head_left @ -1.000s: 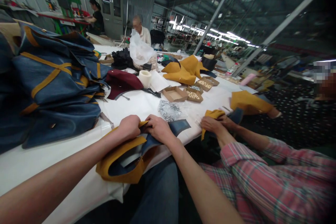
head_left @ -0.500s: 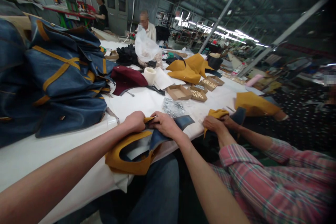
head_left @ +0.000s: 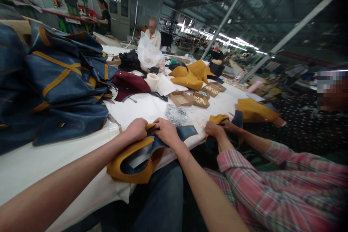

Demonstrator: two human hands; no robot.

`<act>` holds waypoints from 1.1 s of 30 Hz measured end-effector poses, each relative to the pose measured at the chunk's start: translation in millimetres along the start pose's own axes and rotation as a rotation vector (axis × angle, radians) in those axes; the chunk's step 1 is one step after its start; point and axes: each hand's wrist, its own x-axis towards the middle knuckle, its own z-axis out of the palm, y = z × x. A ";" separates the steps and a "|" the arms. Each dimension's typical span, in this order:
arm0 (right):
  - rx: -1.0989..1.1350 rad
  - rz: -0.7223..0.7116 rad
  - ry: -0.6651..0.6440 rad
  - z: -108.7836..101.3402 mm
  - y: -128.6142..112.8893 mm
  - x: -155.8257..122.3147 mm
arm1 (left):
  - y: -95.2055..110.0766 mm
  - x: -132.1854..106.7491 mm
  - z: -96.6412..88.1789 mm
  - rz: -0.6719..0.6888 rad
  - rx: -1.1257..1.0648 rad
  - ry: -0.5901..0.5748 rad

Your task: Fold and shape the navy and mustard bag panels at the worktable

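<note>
A yellow-and-blue leather bag piece [head_left: 115,169] rests at the table's front edge, partly over my lap, its yellow rim curving round a dark opening. My left hand [head_left: 137,129] is closed on the yellow strip at its upper edge. Right beside it, my right hand [head_left: 166,131] pinches the same edge; the fingertips are partly hidden. A blue flap [head_left: 187,132] of leather sticks out past my right hand. Just beyond lies a clear plastic bag [head_left: 176,114] of small silvery metal parts.
At left rises a pile of blue bags [head_left: 58,76] with yellow straps. Cardboard boxes [head_left: 200,100] of gold-coloured studs, a maroon piece [head_left: 129,85], a white roll [head_left: 152,81] and yellow leather [head_left: 190,74] lie farther back. A co-worker's hands [head_left: 216,129] work yellow leather close by on my right.
The view has shifted slightly, moving most things a little left in the picture. Both my hands keep their hold on the leather edge. The co-worker's yellow piece has changed position slightly.
</note>
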 end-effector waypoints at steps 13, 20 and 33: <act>-0.056 -0.070 0.347 24.9 -4.7 -27.9 | 4.2 -8.6 -1.4 0.058 -0.024 0.023; 0.006 -0.063 0.306 27.8 -4.6 -27.5 | -0.9 -2.8 1.0 0.029 -0.061 -0.015; -0.150 -0.311 -0.060 -11.5 10.4 -6.9 | -7.1 4.2 -3.5 0.012 -0.167 -0.095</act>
